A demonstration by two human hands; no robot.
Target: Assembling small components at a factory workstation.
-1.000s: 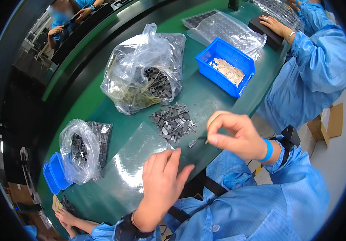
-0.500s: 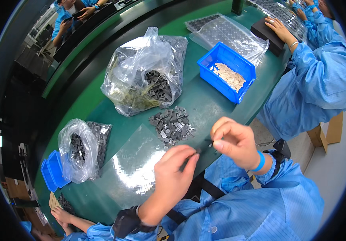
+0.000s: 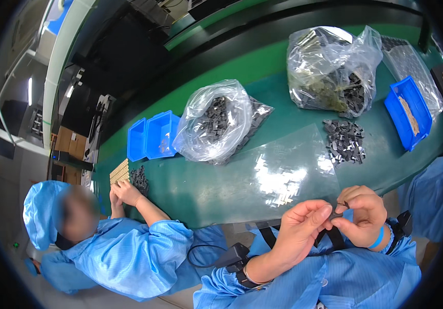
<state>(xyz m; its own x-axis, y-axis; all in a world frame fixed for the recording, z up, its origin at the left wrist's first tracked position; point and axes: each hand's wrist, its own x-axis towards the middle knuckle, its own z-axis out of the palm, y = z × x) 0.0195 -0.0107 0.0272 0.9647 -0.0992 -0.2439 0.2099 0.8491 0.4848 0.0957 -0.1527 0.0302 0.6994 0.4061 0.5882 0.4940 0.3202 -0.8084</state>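
My left hand (image 3: 303, 229) and my right hand (image 3: 362, 218) meet at the table's front edge, low on the right. Between their fingertips is a small dark grey piece (image 3: 337, 213), which both hands pinch; its exact shape is too small to make out. Just beyond them a loose pile of dark grey rectangular pieces (image 3: 344, 142) lies on the table. Behind the pile stands a large clear plastic bag (image 3: 309, 64) holding more such pieces. A clear plastic sheet (image 3: 247, 172) lies flat on the table to the left of the pile.
A blue bin (image 3: 397, 114) with pale flat bits stands at the right, beside clear trays (image 3: 417, 69). Further left are another bag of dark pieces (image 3: 215, 121) and blue bins (image 3: 160, 135). A co-worker (image 3: 129, 252) handles a tan gridded block (image 3: 120, 172) near a small dark pile.
The view has swung left, bringing the co-worker fully in. My hands, apart before, have come together, and both now pinch the small dark piece.
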